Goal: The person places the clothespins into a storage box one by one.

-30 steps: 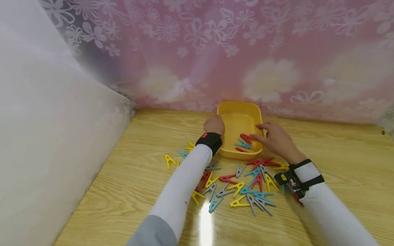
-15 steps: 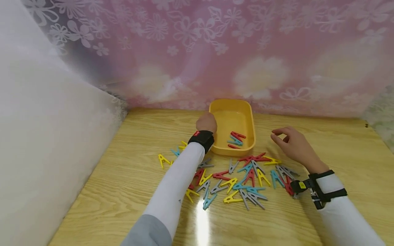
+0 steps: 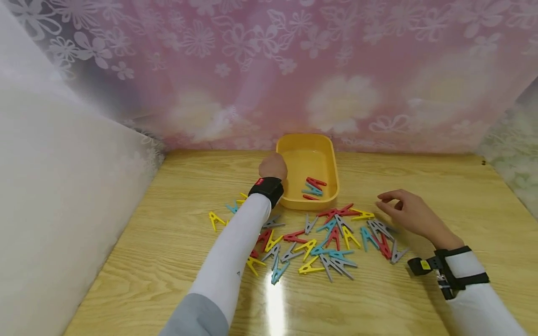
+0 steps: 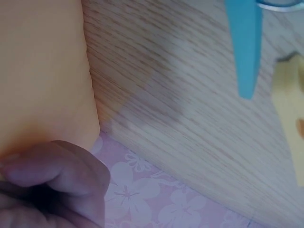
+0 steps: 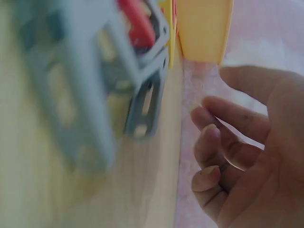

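A yellow plastic basin [image 3: 305, 163] stands against the curtain, with red and blue clothespins [image 3: 316, 183] at its near end. My left hand [image 3: 273, 166] holds the basin's left rim with curled fingers. In the left wrist view those fingers [image 4: 71, 166] lie against the basin's wall [image 4: 42, 66]; the grip on the rim itself is hidden. Right of the basin, my right hand [image 3: 407, 212] hovers with loosely bent fingers and nothing in them. Grey clothespins [image 3: 380, 229] lie just below it, and a blurred one [image 5: 80, 95] is large in the right wrist view.
Many red, yellow, blue and grey clothespins [image 3: 321, 249] are scattered over the wooden table [image 3: 361, 303] before the basin. Some lie partly behind my left forearm [image 3: 229, 254]. A pink floral curtain [image 3: 248, 107] closes off the back, and a white sheet [image 3: 63, 186] hangs at left.
My right hand has moved from over the basin's right rim to the right and nearer to me. My left hand stays at the basin's left rim. The whole view has shifted slightly.
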The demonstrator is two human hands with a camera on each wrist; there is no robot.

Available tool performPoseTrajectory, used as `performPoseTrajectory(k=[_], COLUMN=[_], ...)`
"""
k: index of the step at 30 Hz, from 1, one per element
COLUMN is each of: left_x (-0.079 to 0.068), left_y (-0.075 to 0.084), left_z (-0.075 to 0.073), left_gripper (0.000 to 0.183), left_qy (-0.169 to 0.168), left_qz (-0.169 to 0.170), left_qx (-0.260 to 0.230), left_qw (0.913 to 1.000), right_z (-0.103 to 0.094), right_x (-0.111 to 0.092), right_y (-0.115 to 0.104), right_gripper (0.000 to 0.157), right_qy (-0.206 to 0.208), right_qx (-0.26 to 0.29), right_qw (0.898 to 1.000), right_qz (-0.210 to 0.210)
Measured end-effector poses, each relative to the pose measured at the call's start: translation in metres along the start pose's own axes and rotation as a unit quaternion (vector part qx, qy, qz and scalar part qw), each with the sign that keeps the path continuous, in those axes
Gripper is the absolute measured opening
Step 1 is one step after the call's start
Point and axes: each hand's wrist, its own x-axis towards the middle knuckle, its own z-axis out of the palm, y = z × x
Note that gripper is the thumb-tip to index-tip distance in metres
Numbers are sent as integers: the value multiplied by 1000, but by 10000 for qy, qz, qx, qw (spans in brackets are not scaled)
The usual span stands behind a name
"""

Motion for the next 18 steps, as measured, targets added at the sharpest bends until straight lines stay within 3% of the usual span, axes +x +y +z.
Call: performPoseTrajectory(k=[8, 12, 18], left_x=[-2, -3, -3], left_y=[0, 0, 1], left_z=[-2, -2, -2], left_gripper=[24, 24, 24], left_qy=[21, 23, -39], left_qz=[9, -8, 34], left_qx=[23, -18, -43], left_qw=[10000, 10000, 10000], right_z=[-7, -9, -9], right_x=[-27, -42, -59], right_y=[21, 27, 32], right_gripper=[34, 29, 23], right_qy=[-441, -573, -743], right_qx=[-6, 88, 669], right_qw=[9990, 9982, 9934], right_qz=[69, -162, -563])
